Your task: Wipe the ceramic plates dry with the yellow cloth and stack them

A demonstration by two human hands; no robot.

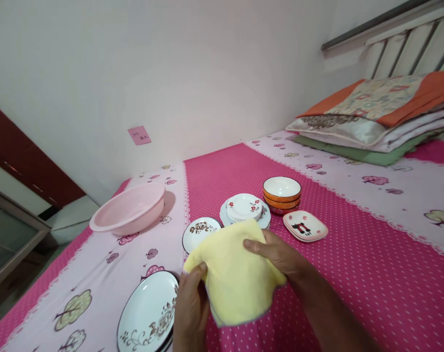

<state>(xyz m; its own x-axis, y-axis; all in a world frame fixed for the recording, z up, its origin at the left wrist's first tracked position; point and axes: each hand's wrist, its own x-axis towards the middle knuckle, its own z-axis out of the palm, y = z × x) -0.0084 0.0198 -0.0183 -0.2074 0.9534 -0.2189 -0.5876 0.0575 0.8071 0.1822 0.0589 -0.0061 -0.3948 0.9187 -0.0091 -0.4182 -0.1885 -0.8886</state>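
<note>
A yellow cloth (236, 274) is stretched between my two hands above the bed. My left hand (191, 305) pinches its left edge, thumb on top. On the upper right side, my right hand (275, 252) grips it the same way, with the fingers hidden underneath. Below and left lies a large oval plate (144, 308) with brown flowers, on top of others. Behind the cloth are a smaller brown-flowered plate (196, 232), partly covered, and a stack of white plates (243, 206) with red flowers.
Several orange bowls (281, 195) stand stacked beside square cat-pattern dishes (305, 226) on the right. A pink basin (130, 210) sits at the bed's left edge. Folded bedding and pillows (376, 112) are piled at the far right, against the headboard (416, 46).
</note>
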